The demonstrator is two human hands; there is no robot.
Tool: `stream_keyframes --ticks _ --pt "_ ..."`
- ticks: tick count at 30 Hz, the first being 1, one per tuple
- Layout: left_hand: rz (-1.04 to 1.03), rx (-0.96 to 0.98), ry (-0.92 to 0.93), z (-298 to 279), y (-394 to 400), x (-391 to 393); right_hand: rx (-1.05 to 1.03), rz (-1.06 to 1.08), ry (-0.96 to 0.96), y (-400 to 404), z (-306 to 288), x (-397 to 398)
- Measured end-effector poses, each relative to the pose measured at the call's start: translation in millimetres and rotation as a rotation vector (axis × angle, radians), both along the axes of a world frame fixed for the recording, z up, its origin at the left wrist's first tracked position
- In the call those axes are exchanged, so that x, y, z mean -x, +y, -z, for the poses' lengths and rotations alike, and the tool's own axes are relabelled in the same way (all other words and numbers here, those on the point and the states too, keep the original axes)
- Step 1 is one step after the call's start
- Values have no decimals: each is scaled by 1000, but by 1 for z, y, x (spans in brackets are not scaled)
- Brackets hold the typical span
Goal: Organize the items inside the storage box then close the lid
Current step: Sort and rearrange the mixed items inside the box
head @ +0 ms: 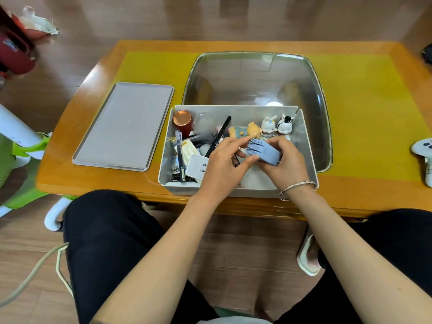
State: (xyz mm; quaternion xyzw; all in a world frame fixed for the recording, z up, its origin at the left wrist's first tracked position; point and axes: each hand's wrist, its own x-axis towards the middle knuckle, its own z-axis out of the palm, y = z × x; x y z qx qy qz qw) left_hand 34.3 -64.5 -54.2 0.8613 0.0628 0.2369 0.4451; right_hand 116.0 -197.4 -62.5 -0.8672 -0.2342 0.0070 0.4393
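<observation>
A white storage box [308, 146] stands at the table's front edge, full of small items. Its grey lid [124, 127] lies flat on the table to the left. Over the box, my right hand [284, 161] grips a small blue device [263, 152]. My left hand [224, 162] touches the same device with thumb and fingers from the left. Inside the box are a copper-topped red can [182, 120], a black pen [218, 135], a white charger [197, 168], an orange figurine [253, 129] and two white rabbit figurines [277, 125] along the back wall.
A large clear tub [254, 76] sits behind the box on the yellow mat [364, 113]. A white controller [424, 150] lies at the right table edge. Red things stand on the floor at the far left, with a green and white chair below them.
</observation>
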Motion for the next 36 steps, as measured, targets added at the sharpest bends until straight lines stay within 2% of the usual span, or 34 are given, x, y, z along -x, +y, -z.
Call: stream_keyframes --ticks 7,15,21,27,32,36 --pt "-37 126 81 2 2 -4 42 41 -168 -1 -3 7" --pt "-69 210 132 5 4 -5 -75 10 -312 -4 -6 14" --pt "-110 86 151 7 6 -7 -95 -16 -321 -5 -6 14" --pt "-160 53 124 4 6 -8 -58 -17 -341 -4 -3 12" --pt "-175 -146 20 5 0 -2 -71 -57 -319 -6 0 13" --pt "-126 -145 49 5 -1 -3 -122 -2 -253 -5 -1 12"
